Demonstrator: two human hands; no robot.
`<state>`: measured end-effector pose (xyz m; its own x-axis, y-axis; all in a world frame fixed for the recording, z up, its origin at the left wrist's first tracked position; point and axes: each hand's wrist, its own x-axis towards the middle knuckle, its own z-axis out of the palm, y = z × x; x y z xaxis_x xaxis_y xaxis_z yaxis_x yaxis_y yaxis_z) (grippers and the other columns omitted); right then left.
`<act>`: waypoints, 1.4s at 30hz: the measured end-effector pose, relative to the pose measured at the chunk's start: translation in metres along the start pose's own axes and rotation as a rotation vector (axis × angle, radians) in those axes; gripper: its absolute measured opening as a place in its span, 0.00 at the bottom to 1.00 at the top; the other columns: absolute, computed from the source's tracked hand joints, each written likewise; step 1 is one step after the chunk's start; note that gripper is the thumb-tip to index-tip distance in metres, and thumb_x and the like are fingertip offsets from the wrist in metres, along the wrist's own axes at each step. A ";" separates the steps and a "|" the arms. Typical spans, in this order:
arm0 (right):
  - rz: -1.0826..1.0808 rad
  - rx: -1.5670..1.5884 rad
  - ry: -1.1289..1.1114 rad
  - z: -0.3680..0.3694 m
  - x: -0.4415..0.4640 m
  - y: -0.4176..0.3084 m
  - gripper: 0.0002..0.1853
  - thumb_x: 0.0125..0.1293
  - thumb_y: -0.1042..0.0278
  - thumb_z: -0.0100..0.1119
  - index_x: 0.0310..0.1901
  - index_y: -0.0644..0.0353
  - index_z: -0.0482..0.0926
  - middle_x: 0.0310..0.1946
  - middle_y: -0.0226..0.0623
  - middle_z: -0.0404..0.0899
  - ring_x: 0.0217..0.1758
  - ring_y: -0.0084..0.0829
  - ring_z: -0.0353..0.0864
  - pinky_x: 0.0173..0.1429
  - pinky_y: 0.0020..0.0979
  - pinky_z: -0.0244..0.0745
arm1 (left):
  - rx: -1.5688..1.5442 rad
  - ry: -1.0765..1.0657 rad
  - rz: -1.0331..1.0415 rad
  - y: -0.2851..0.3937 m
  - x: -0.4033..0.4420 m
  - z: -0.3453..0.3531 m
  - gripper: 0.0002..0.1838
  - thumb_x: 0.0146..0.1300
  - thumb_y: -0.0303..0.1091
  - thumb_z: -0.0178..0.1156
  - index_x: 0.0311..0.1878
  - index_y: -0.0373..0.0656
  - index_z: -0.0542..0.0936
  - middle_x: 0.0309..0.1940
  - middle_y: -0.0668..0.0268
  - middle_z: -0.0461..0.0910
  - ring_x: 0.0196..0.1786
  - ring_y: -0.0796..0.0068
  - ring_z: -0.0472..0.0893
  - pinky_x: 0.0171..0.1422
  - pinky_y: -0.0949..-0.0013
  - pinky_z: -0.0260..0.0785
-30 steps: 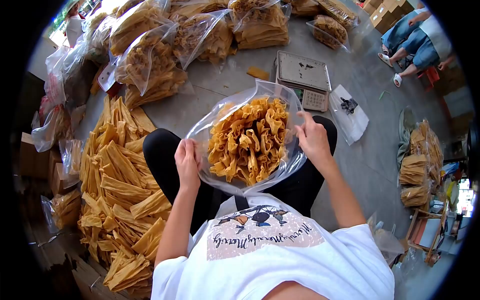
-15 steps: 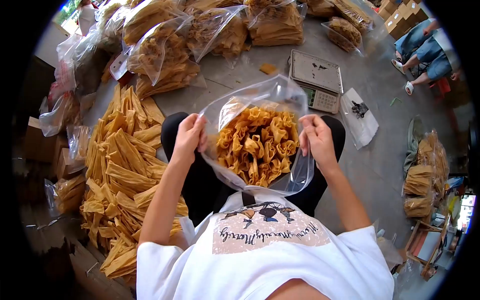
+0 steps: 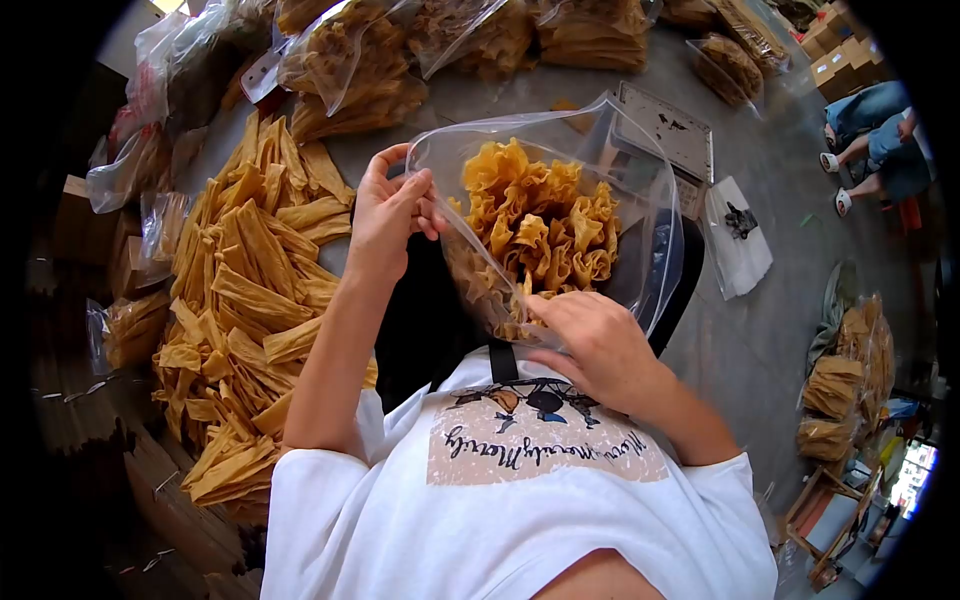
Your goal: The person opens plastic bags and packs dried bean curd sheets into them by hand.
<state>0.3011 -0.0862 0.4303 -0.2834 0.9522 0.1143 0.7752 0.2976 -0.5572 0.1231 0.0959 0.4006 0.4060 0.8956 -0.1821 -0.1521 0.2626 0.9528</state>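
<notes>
A clear plastic bag (image 3: 648, 235) stands with its mouth wide between my legs. Packed upright inside are dried yellow tofu-skin sticks (image 3: 540, 225), their ruffled ends facing up. My left hand (image 3: 395, 210) pinches the bag's rim at its upper left. Down at the near edge, my right hand (image 3: 595, 345) has its fingers closed on the rim of the bag, with the fingertips partly hidden. On the floor to my left spreads a large heap of loose tofu-skin sticks (image 3: 245, 290).
Filled bags of tofu skin (image 3: 590, 35) line the far side. Behind the bag lies a scale (image 3: 665, 130), beside a white plastic sheet (image 3: 735, 240). More packed bundles (image 3: 840, 385) stand at right. A seated person's legs (image 3: 870, 130) show at upper right.
My right hand has left the bag's right rim and come to the near edge. The left hand has risen, and the bag now leans with its mouth tilted.
</notes>
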 end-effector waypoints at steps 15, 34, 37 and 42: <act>-0.156 -0.043 0.177 0.006 0.015 -0.004 0.07 0.47 0.75 0.56 0.31 0.61 0.77 0.24 0.34 0.73 0.32 0.34 0.75 0.45 0.31 0.70 | 0.864 -0.312 0.461 -0.019 -0.104 0.022 0.11 0.46 0.30 0.70 0.30 0.38 0.78 0.25 0.66 0.77 0.26 0.75 0.77 0.27 0.76 0.68; -0.302 -0.136 0.176 -0.003 0.033 -0.008 0.06 0.46 0.73 0.56 0.28 0.62 0.75 0.23 0.35 0.75 0.33 0.33 0.77 0.53 0.34 0.69 | 1.150 -0.286 0.600 0.000 -0.110 0.026 0.07 0.53 0.29 0.60 0.25 0.40 0.73 0.22 0.64 0.73 0.21 0.64 0.75 0.23 0.67 0.65; -0.248 -0.198 0.070 -0.015 0.027 -0.010 0.07 0.47 0.74 0.57 0.31 0.63 0.76 0.26 0.36 0.76 0.36 0.34 0.77 0.56 0.37 0.68 | 1.176 -0.300 0.577 0.003 -0.119 0.021 0.08 0.52 0.28 0.59 0.21 0.40 0.72 0.19 0.63 0.72 0.20 0.64 0.74 0.22 0.67 0.64; -0.338 -0.254 0.210 0.001 0.034 -0.009 0.14 0.48 0.74 0.55 0.39 0.69 0.77 0.42 0.43 0.76 0.51 0.38 0.74 0.63 0.42 0.62 | 1.034 -0.267 0.352 -0.009 -0.125 0.006 0.08 0.51 0.26 0.58 0.20 0.39 0.71 0.15 0.63 0.70 0.15 0.66 0.71 0.19 0.67 0.62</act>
<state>0.2840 -0.0569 0.4384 -0.4435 0.7848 0.4328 0.7805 0.5756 -0.2440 0.0791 -0.0203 0.4157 0.6867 0.7229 0.0763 0.4738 -0.5247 0.7073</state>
